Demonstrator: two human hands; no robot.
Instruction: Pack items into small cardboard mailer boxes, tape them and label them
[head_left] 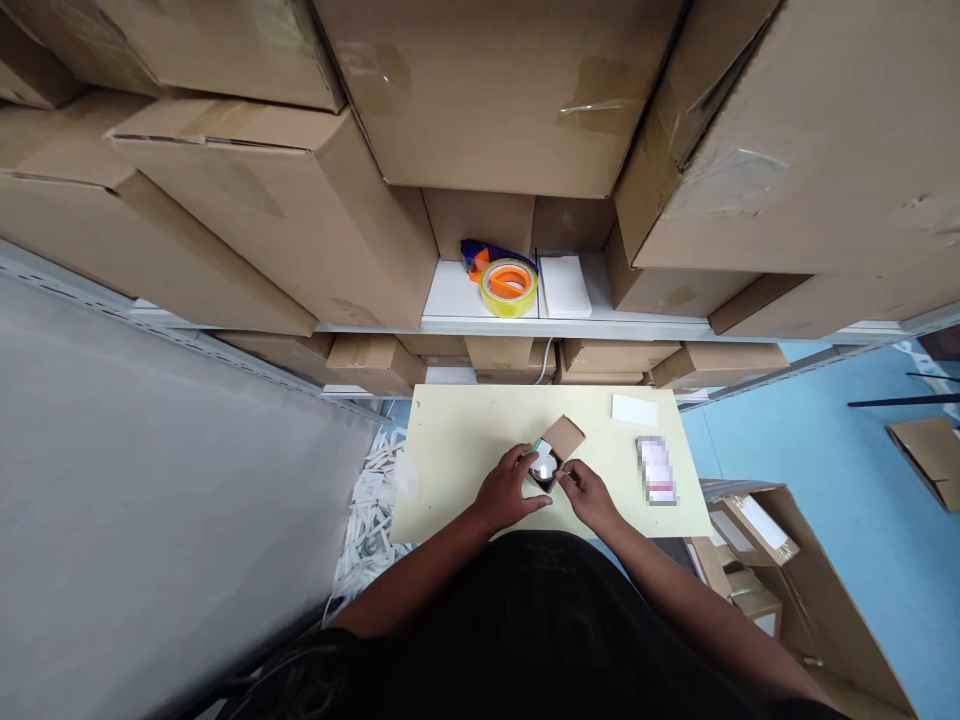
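A small cardboard box (564, 436) with its lid flap raised sits on the pale yellow table in front of me. Inside it is a shiny, silvery rounded object (544, 466), whose kind I cannot make out. A bit of white and green shows at the box's upper left, by my fingers. My left hand (511, 492) grips the box from the left, thumb at the near side and fingers over the far left edge. On the right, my right hand (589, 494) has its thumb and forefinger pinched at the box's edge. The box's lower sides are partly hidden by both hands.
On the table (450, 450) lie a blurred phone (657, 470) and a white card (634, 409). The shelf behind bears a tape dispenser (510, 285), a white stack (565, 286) and large cartons (495, 100). An open carton (817, 600) stands right, white scraps (371, 510) left.
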